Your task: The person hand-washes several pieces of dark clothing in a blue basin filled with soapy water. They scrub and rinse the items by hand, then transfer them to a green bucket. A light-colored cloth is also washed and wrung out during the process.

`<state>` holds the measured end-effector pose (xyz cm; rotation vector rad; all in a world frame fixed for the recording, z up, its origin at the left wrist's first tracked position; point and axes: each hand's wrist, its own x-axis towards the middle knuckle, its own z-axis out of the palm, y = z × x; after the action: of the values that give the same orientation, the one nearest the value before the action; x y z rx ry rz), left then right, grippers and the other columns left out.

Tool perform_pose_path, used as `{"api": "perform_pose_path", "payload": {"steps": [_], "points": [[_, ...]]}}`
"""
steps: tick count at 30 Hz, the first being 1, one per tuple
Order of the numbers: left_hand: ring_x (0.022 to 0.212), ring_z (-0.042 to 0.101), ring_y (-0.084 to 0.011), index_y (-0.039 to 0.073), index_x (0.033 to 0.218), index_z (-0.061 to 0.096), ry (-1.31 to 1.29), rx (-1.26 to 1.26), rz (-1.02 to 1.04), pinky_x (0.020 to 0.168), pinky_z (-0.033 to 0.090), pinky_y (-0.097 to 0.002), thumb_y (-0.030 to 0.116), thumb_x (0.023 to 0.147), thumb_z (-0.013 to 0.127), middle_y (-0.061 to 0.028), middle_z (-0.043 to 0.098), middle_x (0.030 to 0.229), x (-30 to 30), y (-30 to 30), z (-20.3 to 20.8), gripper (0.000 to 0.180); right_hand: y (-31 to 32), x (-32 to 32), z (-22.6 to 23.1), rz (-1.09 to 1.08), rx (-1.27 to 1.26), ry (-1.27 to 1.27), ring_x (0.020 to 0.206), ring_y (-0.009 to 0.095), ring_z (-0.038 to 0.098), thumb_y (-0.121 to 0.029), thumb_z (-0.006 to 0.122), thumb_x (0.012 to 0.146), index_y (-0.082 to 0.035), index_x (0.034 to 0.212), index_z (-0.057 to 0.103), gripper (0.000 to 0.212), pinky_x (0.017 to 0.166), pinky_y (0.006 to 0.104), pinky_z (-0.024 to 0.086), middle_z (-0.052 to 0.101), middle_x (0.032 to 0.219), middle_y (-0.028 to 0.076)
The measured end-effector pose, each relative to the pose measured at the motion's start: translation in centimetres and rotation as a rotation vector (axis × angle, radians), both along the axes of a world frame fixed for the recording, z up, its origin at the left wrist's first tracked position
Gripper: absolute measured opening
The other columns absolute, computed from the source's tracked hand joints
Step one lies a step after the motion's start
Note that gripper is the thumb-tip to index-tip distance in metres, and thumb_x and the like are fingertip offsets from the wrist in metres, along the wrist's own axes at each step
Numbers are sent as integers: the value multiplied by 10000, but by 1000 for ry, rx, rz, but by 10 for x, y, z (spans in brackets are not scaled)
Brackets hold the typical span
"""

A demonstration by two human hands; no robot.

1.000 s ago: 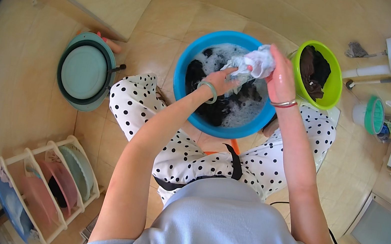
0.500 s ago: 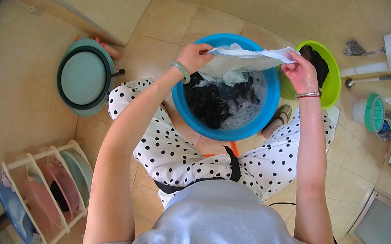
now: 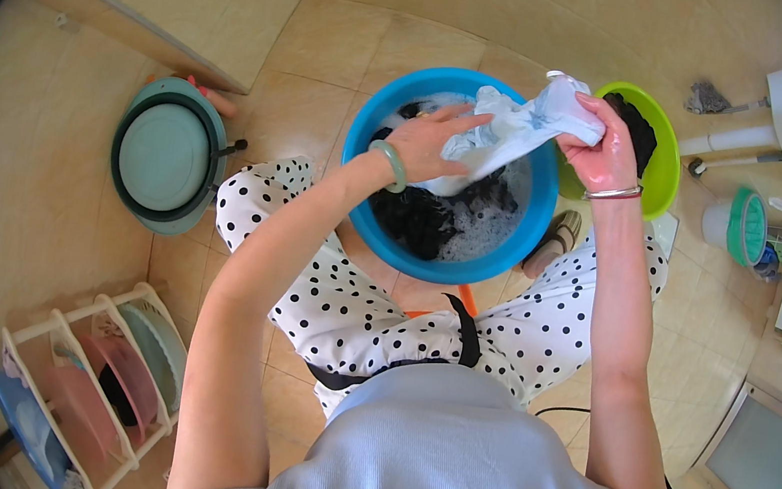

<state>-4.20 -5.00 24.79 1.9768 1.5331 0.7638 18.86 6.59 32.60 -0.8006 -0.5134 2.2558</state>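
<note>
- The right hand (image 3: pixel 610 154) closes its fingers around one end of the white cloth (image 3: pixel 519 134), which is wet and bunched there.
- The left hand (image 3: pixel 425 149) keeps its fingers spread at the other end of the cloth; if it presses on it, I cannot tell.
- Between the two hands, the cloth hangs in a slant above the tub (image 3: pixel 438 270), higher at the right hand.
- Under this grip, inside the blue tub, dark clothes (image 3: pixel 414 223) lie among white foam (image 3: pixel 482 245).
- Just right of the right hand, and lower, stands a green bucket (image 3: pixel 664 174) with black clothing (image 3: pixel 642 135) in it.
- Below the right hand, near the tub, a sandal (image 3: pixel 552 246) shows beside the dotted trousers (image 3: pixel 542 318).
- Well to the left of the left hand there is a grey-green basin (image 3: pixel 161 158).
- Farther, at the lower left of the grip, a white rack (image 3: pixel 168 300) holds pink and blue basins.
</note>
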Motion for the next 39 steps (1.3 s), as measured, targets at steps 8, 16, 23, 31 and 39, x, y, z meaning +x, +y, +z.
{"api": "perform_pose_path", "payload": {"steps": [8,16,23,31,39], "points": [[815,590,-196,115,1015,550,-452,-328,-89,749,476,-328,216,836,676,-31,624,952,31,21,15,241,-22,-15,8,-35,142,-218,770,131,575,-199,604,891,-23,1053,630,240,584,277,450,625,916,51],[758,553,-198,103,963,633,159,-157,44,694,443,-309,475,875,574,-61,611,846,-35,16,0,386,16,20,-15,116,918,-1403,719,271,659,-235,557,864,12,911,633,262,660,388,529,669,804,156],[751,594,-208,93,907,667,232,-392,44,728,472,-335,578,873,516,-141,636,850,-45,38,102,509,38,47,-27,-139,1332,-1724,784,367,645,-220,425,894,-15,928,602,273,696,442,529,655,853,200],[1058,589,-328,32,1058,644,371,-656,-24,907,458,-390,554,915,403,-221,620,1111,-34,-2,-4,593,21,39,31,-223,541,-152,847,218,586,-57,429,854,7,936,558,166,766,334,513,610,888,167],[1039,614,-331,38,1184,539,817,-517,299,874,486,-409,346,886,522,-161,634,1131,-34,24,-27,430,11,46,10,-129,709,-514,720,141,547,-63,427,853,26,883,598,195,665,248,450,600,805,81]]}}
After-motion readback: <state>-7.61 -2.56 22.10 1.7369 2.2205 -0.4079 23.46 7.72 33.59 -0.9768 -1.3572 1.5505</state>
